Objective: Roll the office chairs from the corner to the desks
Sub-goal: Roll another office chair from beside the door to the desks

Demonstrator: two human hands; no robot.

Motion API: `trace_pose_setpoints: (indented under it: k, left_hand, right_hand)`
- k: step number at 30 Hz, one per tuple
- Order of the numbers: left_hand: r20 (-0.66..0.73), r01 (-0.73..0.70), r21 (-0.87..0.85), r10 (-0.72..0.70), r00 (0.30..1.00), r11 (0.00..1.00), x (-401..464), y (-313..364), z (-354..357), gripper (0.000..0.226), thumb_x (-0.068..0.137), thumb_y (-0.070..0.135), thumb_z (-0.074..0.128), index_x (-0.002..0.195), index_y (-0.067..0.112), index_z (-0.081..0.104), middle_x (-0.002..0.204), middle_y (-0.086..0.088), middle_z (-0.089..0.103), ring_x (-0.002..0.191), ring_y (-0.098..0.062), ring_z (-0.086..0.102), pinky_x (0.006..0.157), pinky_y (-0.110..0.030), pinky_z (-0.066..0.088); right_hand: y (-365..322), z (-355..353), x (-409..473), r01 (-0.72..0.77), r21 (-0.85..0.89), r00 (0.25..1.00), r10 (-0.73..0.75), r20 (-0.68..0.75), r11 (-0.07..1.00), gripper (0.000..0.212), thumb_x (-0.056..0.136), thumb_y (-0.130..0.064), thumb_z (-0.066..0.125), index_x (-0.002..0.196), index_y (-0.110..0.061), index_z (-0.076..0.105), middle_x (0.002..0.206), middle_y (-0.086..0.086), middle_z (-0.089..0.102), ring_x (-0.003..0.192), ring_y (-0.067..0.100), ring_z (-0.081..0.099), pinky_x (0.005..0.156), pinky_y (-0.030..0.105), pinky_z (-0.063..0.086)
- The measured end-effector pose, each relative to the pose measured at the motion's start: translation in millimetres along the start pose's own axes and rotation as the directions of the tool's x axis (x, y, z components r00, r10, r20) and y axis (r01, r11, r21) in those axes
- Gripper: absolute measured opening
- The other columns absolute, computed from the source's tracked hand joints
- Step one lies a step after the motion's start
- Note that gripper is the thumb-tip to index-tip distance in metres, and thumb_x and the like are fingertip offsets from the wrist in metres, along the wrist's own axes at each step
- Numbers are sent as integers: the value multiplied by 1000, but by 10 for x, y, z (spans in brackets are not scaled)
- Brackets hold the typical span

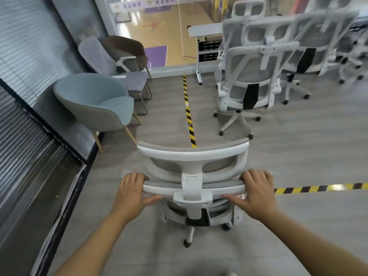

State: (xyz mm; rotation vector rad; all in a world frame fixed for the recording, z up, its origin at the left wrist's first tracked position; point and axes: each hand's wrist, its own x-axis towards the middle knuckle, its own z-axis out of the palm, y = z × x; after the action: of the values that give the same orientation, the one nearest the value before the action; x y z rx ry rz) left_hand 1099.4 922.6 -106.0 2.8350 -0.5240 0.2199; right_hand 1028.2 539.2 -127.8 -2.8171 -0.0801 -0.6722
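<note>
Both hands grip the office chair's (192,188) back rail, left hand (132,189) and right hand (256,190) at opposite ends; it stands directly ahead, rail crosswise, facing the parked chairs (247,76) and desk (205,29) beyond

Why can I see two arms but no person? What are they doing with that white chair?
The camera sits on the person's head and looks down, so you only see their arms. The left hand and the right hand each grip one end of the top bar of a white office chair, fingers curled over it. The chair stands on little wheels on the grey floor. Ahead are more white office chairs beside a desk. On the left stands a blue armchair. Yellow-and-black tape is stuck on the floor.
</note>
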Motion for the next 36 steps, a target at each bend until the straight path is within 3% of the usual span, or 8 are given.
trace_pose_setpoints:
  k: [5,13,19,24,26,29,33,36]
  left_hand:
    - [37,-49,-26,50,998,998,882,534,268,71,68,86,49,100,23,53,95,7,47,95,-18,45,82,-36,40]
    - [85,-209,-87,216,973,974,2471,1373,773,71,66,90,45,97,26,49,95,9,43,88,-12,38,74,-32,38]
    - [48,-405,-99,411,910,909,4122,2131,1321,80,66,94,37,95,21,51,90,8,40,86,-13,36,75,-34,38]
    - [128,-505,-130,520,845,853,5393,3104,1755,72,68,91,39,100,27,45,96,8,40,90,-12,32,79,-30,33]
    - [115,-539,-157,557,822,828,5844,3520,1953,65,70,85,47,100,28,44,96,9,39,90,-12,33,84,-32,37]
    - [90,-586,-163,603,792,794,6433,4159,2248,66,69,87,44,98,28,45,92,10,41,87,-14,39,86,-34,41]
    - [46,-629,-154,642,765,762,7107,5066,2596,75,69,92,34,101,25,47,93,10,44,90,-13,41,88,-30,35]
    - [21,-632,-166,644,765,757,7596,5726,2912,75,68,91,40,102,25,49,96,9,44,94,-16,42,90,-31,33]
  right_hand:
    - [769,-37,306,-86,3,995,86,-58,996,66,70,-82,61,81,-17,54,81,-5,46,79,22,44,86,41,34]
    - [1958,-55,775,-258,-33,957,251,-146,965,67,68,-80,63,82,-15,58,84,-2,51,81,23,45,88,40,37]
    - [2920,-56,1256,-405,-103,908,387,-161,908,66,80,-77,50,97,-14,59,99,-1,52,97,24,48,107,47,32]
    - [3923,-207,1740,-570,-210,820,564,-95,794,73,82,-82,37,106,-16,57,104,-3,48,105,23,45,111,49,27]
    - [4357,-305,1930,-628,-270,764,645,-32,730,78,81,-86,29,112,-19,55,111,-2,49,115,23,44,115,50,19]
    - [5023,-450,2155,-692,-328,676,737,17,643,84,79,-90,17,121,-24,50,126,-2,49,134,23,33,115,56,9]
    - [6038,-595,2388,-729,-307,644,765,-3,612,83,78,-90,18,122,-26,46,131,-4,45,140,23,26,115,54,6]
    - [6871,-658,2538,-736,-294,649,759,-49,610,76,80,-87,25,118,-25,48,125,-5,45,133,22,30,115,54,11]
